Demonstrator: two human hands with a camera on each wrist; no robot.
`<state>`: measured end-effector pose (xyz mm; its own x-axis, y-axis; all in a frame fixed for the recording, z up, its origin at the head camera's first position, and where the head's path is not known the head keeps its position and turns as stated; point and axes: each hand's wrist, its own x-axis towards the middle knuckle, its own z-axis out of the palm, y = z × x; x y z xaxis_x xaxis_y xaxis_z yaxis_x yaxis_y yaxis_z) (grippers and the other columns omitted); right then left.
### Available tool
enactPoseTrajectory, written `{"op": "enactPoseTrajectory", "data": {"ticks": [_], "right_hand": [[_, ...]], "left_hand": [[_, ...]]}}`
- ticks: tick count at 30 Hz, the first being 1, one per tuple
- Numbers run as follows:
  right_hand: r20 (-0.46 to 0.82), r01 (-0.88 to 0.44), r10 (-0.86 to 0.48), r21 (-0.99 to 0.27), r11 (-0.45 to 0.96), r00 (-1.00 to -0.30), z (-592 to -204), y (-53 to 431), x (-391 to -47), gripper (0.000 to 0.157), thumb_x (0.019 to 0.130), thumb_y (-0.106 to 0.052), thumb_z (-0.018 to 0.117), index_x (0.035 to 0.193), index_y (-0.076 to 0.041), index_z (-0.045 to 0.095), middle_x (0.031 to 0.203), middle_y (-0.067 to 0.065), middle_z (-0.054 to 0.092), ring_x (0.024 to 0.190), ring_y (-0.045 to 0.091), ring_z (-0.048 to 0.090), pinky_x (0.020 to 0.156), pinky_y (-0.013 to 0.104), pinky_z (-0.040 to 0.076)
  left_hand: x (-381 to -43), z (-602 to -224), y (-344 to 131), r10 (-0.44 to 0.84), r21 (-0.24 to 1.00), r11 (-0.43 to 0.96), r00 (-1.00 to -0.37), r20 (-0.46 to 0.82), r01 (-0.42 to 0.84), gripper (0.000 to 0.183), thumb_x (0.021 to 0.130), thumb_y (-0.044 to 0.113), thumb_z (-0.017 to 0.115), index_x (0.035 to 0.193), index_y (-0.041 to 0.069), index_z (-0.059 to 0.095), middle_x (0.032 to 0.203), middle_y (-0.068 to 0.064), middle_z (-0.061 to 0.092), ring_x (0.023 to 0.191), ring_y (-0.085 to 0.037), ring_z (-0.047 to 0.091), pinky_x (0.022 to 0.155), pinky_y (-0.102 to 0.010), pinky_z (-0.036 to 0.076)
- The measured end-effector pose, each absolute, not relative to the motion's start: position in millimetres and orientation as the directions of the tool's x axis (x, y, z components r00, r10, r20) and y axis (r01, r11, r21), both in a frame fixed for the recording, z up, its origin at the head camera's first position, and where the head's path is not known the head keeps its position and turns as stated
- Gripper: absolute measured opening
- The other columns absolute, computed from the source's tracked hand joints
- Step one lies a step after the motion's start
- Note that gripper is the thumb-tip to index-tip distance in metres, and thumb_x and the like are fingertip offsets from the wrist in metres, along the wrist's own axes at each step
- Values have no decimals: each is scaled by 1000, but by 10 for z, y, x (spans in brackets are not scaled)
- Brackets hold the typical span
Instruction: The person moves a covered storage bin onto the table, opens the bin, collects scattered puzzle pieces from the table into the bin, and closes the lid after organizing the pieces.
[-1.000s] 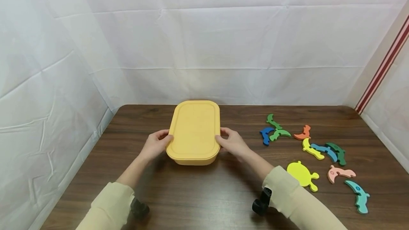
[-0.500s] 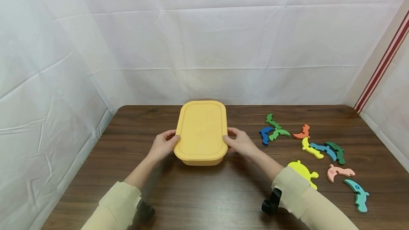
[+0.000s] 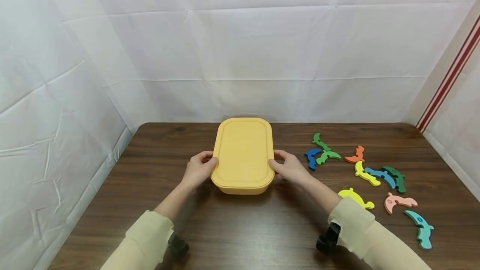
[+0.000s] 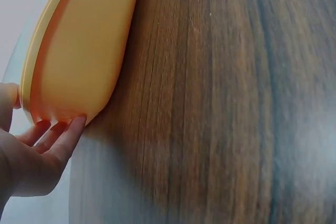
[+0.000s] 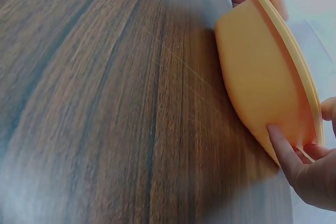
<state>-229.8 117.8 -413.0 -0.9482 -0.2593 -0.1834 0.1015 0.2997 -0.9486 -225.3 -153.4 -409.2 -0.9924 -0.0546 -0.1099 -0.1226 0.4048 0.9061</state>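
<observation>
A yellow rectangular lidded box (image 3: 243, 151) with rounded corners stands toward the back middle of the table, its lid on. My left hand (image 3: 198, 170) grips its left side, thumb on the lid's edge and fingers below the rim against the wall. On the opposite side my right hand (image 3: 292, 168) holds it the same way. In the left wrist view the fingers (image 4: 65, 137) press the box's side wall under the lid. The right wrist view has a fingertip (image 5: 273, 129) low on the wall, close above the wood.
Several coloured animal-shaped pieces lie on the table (image 3: 240, 228) at the right: a blue piece (image 3: 312, 157), a yellow piece (image 3: 365, 174), a pink piece (image 3: 399, 202) and a teal piece (image 3: 421, 228) among them. My right sleeve (image 3: 356, 224) partly covers a yellow turtle-shaped piece (image 3: 352, 196). White cloth (image 3: 240, 53) hangs behind.
Both hands have moved the yellow box to the right along the table, keeping their grip. The right forearm now covers more of the yellow turtle-shaped piece.
</observation>
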Motion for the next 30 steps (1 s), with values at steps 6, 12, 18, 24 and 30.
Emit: {"op": "enactPoseTrajectory", "data": {"ticks": [6, 12, 18, 24, 30], "right_hand": [[-192, 104, -260, -943, 316, -946, -4150, 1253, -2287, 55, 92, -28, 53, 140, -8, 35, 136, 17, 44, 88, 18, 66, 76, 38, 56], [-187, 95, -262, -940, 328, -947, -4153, 1333, -2270, 55, 93, -29, 53, 140, -8, 34, 138, 17, 42, 92, 18, 65, 78, 38, 55], [-186, 93, -269, -942, 323, -945, -4141, 1401, -2241, 57, 93, -29, 52, 141, -6, 32, 138, 20, 41, 94, 19, 64, 79, 37, 55], [-188, 101, -264, -945, 312, -946, -4147, 1455, -2225, 57, 93, -29, 51, 142, -7, 31, 138, 19, 41, 94, 19, 64, 79, 38, 55], [-183, 96, -265, -946, 308, -947, -4160, 1509, -2214, 57, 93, -29, 52, 142, -6, 31, 139, 19, 40, 97, 20, 63, 77, 36, 56]], "left_hand": [[-2247, -4106, -1476, -42, 915, 385, -992, -115, -122, 31, 85, 20, 54, 112, 7, 62, 98, -10, 64, 75, -12, 59, 63, -20, 50], [-2248, -4118, -1418, -21, 926, 360, -993, -113, -113, 33, 85, 19, 54, 115, 6, 61, 101, -11, 63, 75, -10, 59, 63, -21, 51], [-2237, -4125, -1360, -10, 940, 319, -992, -125, -122, 36, 86, 18, 55, 119, 6, 59, 102, -12, 64, 75, -11, 60, 62, -22, 53], [-2222, -4122, -1304, -2, 945, 304, -992, -126, -121, 36, 86, 18, 55, 120, 5, 59, 102, -12, 63, 75, -11, 61, 63, -23, 54], [-2222, -4132, -1253, -3, 950, 288, -992, -123, -119, 35, 87, 18, 56, 119, 5, 60, 100, -11, 64, 75, -10, 61, 64, -22, 54]]}}
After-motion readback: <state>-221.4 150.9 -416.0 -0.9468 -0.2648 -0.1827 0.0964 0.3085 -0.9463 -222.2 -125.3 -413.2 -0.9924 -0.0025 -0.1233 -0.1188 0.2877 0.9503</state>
